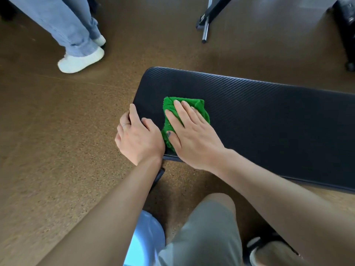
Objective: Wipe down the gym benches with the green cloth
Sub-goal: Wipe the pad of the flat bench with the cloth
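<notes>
A black padded gym bench runs from the centre of the view to the right edge. A crumpled green cloth lies on its left end. My right hand lies flat on the cloth with straight fingers, pressing it onto the pad. My left hand grips the left end edge of the bench, its fingers curled over the rim and its thumb on top, right beside the cloth.
Another person in blue jeans and white shoes stands at the upper left on the brown speckled floor. A metal stand leg reaches down at the top centre. Black equipment sits at the far right. My knees are below.
</notes>
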